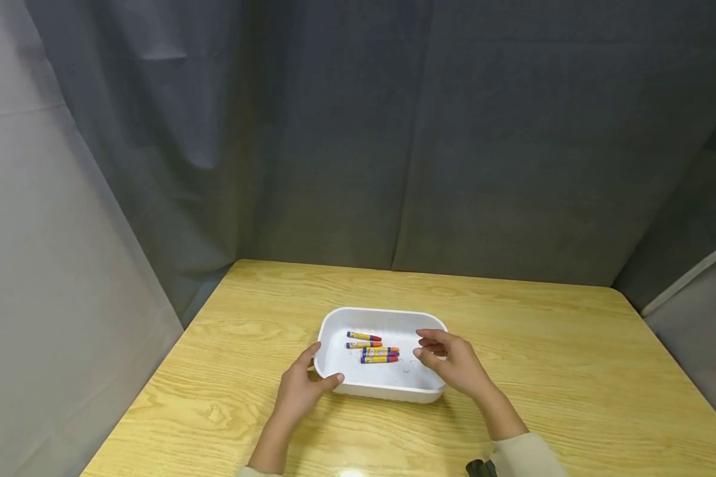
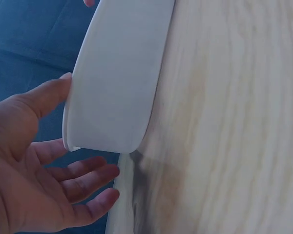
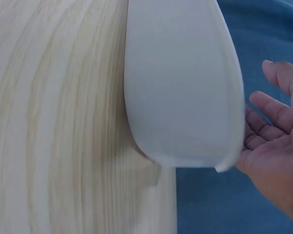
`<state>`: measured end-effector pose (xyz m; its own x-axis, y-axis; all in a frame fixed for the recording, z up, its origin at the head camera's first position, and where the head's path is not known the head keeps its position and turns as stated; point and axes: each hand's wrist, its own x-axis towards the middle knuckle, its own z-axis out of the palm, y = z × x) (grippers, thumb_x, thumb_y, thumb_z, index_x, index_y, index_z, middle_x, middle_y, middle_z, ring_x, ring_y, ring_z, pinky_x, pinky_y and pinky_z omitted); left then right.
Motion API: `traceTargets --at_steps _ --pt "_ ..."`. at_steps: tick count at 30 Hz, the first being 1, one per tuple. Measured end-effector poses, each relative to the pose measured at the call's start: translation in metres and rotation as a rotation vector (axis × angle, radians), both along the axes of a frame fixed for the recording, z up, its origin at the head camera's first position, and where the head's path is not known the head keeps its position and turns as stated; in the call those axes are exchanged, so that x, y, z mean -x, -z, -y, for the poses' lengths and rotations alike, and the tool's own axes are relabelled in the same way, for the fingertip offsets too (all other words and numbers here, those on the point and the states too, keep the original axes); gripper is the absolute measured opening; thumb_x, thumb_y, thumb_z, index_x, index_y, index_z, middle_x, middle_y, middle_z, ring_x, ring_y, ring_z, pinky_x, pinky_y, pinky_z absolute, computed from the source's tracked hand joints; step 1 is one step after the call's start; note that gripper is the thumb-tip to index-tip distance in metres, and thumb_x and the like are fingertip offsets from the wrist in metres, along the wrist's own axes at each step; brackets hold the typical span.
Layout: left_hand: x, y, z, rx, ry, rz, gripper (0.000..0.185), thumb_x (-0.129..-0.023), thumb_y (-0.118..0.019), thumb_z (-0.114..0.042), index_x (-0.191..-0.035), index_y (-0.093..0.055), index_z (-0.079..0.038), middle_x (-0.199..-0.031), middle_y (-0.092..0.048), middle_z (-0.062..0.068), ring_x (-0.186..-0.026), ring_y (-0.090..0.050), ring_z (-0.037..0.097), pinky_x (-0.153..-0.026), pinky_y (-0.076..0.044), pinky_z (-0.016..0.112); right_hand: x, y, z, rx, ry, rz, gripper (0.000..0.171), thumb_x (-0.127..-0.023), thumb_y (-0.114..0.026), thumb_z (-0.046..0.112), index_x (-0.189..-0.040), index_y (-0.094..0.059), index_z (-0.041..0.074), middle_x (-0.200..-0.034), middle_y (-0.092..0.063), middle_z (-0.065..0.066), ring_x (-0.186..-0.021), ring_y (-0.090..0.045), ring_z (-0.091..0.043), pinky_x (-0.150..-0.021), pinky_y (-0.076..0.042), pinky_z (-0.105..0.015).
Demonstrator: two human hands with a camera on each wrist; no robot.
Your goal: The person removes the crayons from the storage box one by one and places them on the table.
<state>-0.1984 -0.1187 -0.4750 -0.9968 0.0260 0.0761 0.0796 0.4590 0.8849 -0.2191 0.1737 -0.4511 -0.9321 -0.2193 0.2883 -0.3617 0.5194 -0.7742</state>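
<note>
A wide wooden table point(image 1: 573, 371) fills the lower view, with grey curtains point(image 1: 394, 132) closing in behind its far edge and down both sides. Near the table's front edge, about midway along it, sits a white tray point(image 1: 388, 392), its long side facing the person. The left hand point(image 1: 301, 387) is at the tray's near left corner, thumb laid along the rim and fingers spread loosely beside the outer wall; the left wrist view shows the thumb point(image 2: 49, 95) touching the tray point(image 2: 117, 87) and the fingers relaxed, gripping nothing. The right hand point(image 1: 456, 364) hovers over the tray's right end, fingers lightly bent and apart; from the right wrist view it seems clear of the rim, though that angle is poor. Inside the tray, left of centre, lie five crayons point(image 1: 372, 348), roughly parallel to the long side, red and orange tips pointing right.
</note>
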Motion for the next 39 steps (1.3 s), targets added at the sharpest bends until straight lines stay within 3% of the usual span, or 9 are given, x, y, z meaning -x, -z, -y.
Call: traceTargets --at_steps 11,15,18,22,28,33,39 --pt "0.0 0.0 0.001 -0.043 0.048 0.033 0.085 -0.07 -0.082 -0.025 -0.14 -0.039 -0.003 -0.106 -0.059 0.027 -0.088 -0.062 0.03 -0.068 -0.053 0.034 0.017 0.008 0.019 0.015 -0.106 0.026 0.027 -0.084 -0.069 0.01 -0.108 -0.065 -0.003 -0.093 -0.066 -0.008 -0.08 -0.06 -0.019 -0.069 -0.051 -0.03" --pt "0.0 0.001 0.001 -0.063 0.053 0.044 0.086 -0.069 -0.083 -0.024 -0.14 -0.038 -0.004 -0.105 -0.058 0.027 -0.087 -0.062 0.029 -0.067 -0.054 0.033 0.026 0.012 0.025 0.082 -0.105 0.148 0.03 -0.085 -0.068 0.011 -0.109 -0.063 -0.007 -0.087 -0.066 -0.01 -0.075 -0.059 -0.017 -0.066 -0.05 -0.028" --pt "0.001 0.002 0.001 -0.073 0.054 0.049 0.086 -0.069 -0.083 -0.024 -0.14 -0.038 -0.005 -0.106 -0.057 0.027 -0.087 -0.063 0.029 -0.067 -0.054 0.033 0.033 0.016 0.03 0.137 -0.115 0.262 0.031 -0.086 -0.066 0.01 -0.11 -0.061 -0.009 -0.084 -0.065 -0.015 -0.073 -0.061 -0.024 -0.066 -0.051 -0.035" --pt "0.002 0.001 0.002 -0.073 0.048 0.054 0.086 -0.069 -0.083 -0.025 -0.14 -0.038 -0.005 -0.107 -0.057 0.027 -0.088 -0.062 0.03 -0.067 -0.054 0.034 0.043 0.021 0.035 0.116 -0.176 0.37 0.031 -0.087 -0.064 0.012 -0.11 -0.061 -0.009 -0.083 -0.066 -0.015 -0.075 -0.061 -0.032 -0.063 -0.05 -0.04" --pt "0.001 0.0 0.003 -0.081 0.05 0.076 0.087 -0.069 -0.083 -0.027 -0.141 -0.037 -0.007 -0.109 -0.055 0.027 -0.091 -0.062 0.031 -0.069 -0.054 0.034 0.05 0.026 0.038 0.056 -0.126 0.504 0.024 -0.087 -0.065 0.018 -0.102 -0.066 0.0 -0.077 -0.063 -0.004 -0.066 -0.05 -0.017 -0.051 -0.038 -0.027" --pt "0.001 0.0 0.004 -0.087 0.044 0.077 0.087 -0.07 -0.083 -0.027 -0.141 -0.038 -0.008 -0.108 -0.055 0.027 -0.091 -0.062 0.031 -0.068 -0.054 0.035 0.051 0.03 0.041 0.027 -0.088 0.512 0.015 -0.084 -0.068 0.016 -0.09 -0.069 0.003 -0.073 -0.062 -0.001 -0.062 -0.047 -0.014 -0.051 -0.037 -0.025" --pt "0.002 0.004 0.004 -0.088 0.037 0.087 0.087 -0.069 -0.083 -0.029 -0.141 -0.038 -0.011 -0.11 -0.055 0.026 -0.093 -0.061 0.032 -0.069 -0.053 0.035 0.047 0.031 0.044 0.031 -0.077 0.49 0.011 -0.078 -0.071 0.007 -0.085 -0.068 -0.001 -0.076 -0.064 0.0 -0.064 -0.048 -0.012 -0.055 -0.04 -0.024"
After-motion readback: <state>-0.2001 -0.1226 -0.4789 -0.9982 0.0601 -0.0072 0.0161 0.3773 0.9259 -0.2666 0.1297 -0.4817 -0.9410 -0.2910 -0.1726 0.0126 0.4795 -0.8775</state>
